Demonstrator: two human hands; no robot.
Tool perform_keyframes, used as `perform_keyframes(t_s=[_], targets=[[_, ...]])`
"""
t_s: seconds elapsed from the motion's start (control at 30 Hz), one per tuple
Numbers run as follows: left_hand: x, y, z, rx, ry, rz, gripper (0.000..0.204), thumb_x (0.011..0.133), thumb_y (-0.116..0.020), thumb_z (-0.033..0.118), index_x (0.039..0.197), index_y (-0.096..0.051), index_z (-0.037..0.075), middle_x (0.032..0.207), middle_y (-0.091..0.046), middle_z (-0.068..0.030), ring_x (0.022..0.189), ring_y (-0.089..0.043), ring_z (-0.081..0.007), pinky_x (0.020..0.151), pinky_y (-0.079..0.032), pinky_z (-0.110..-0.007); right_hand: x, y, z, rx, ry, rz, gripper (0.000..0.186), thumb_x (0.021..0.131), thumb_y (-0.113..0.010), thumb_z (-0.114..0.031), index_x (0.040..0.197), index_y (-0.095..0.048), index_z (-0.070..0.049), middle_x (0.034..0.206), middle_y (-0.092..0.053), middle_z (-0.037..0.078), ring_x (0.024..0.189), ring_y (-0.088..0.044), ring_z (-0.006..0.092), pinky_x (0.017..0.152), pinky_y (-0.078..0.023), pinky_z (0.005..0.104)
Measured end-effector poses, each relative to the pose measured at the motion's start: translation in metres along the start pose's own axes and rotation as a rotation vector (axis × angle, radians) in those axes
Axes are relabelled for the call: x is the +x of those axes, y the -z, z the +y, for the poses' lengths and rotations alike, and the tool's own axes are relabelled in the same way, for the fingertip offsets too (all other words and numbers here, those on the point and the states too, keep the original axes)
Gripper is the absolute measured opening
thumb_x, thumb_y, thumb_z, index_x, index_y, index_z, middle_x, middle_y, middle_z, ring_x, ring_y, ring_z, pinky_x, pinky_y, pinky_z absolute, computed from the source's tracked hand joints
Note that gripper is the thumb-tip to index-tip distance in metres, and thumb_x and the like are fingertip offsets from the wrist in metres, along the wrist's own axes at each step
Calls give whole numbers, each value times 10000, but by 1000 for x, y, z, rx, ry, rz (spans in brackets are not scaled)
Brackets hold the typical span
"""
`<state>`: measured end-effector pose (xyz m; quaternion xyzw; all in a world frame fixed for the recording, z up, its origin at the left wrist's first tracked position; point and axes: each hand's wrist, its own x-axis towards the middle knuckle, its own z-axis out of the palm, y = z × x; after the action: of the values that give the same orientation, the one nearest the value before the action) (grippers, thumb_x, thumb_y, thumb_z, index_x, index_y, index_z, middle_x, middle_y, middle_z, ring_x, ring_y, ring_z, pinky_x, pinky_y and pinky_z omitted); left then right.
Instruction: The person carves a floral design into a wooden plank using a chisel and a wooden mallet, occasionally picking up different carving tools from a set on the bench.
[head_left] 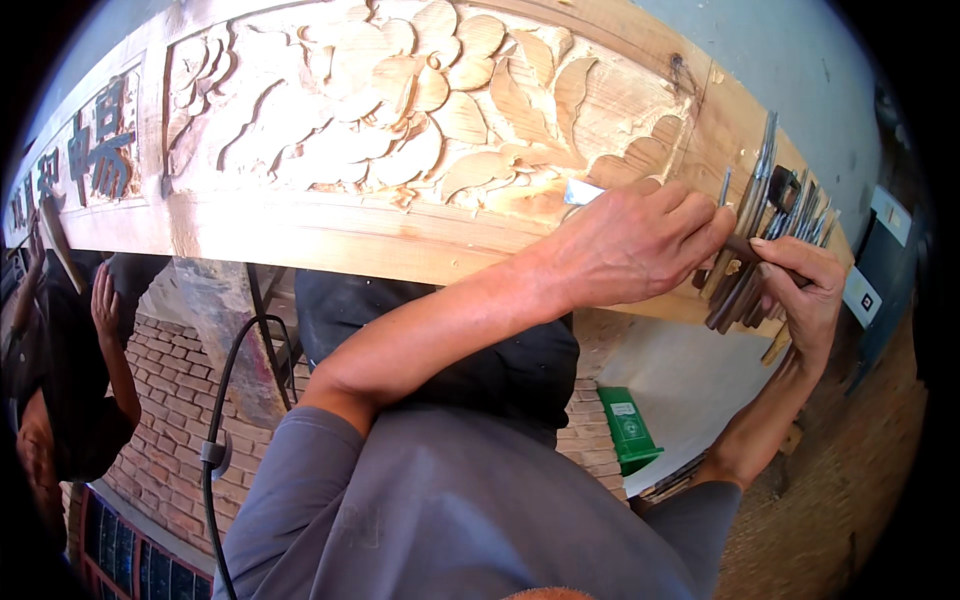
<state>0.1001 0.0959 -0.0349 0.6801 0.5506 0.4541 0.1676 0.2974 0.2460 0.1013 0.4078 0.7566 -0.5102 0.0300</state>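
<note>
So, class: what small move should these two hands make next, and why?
I'd probably lift the dark handle slightly clear of the tools first. The left grip and right grip meet around it, and the tools lie bunched beneath and beside the right one on the panel's end, so dragging it sideways might knock them.

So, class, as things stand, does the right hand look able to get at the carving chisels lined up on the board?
Probably yes: the right hand is close by the carving chisels, with nothing visible blocking it, though it may first have to release the dark wooden handle it seems to pinch.
</note>
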Motion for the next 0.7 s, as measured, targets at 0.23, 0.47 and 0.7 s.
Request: perform_keyframes(t_s=[0.23,0.47,0.7], targets=[[0,-1,2,73,44,-36,448,965,-731,338,1304,-606,72,894,-517,-39,757,-614,-187,604,-532,-328,5,-1,6,18,39,-15,279,900,-718,137,1135,-822,30,824,-718,65,597,-604,77,525,-442,222],[-1,-4,4,130,65,-15,299,982,-717,351,1063,-587,94,840,-503,-43,678,-619,-186,541,-517,-334,6,-5,10,20,45,-13,290,884,-708,153,1118,-824,29,807,-716,57,586,-599,73,520,-441,225],[-5,-4,4,133,97,39,331,974,-732,411,941,-582,118,822,-503,-39,657,-620,-184,533,-508,-333,10,-12,12,22,66,-18,292,873,-714,150,1113,-826,27,801,-720,59,577,-599,74,514,-432,226]])
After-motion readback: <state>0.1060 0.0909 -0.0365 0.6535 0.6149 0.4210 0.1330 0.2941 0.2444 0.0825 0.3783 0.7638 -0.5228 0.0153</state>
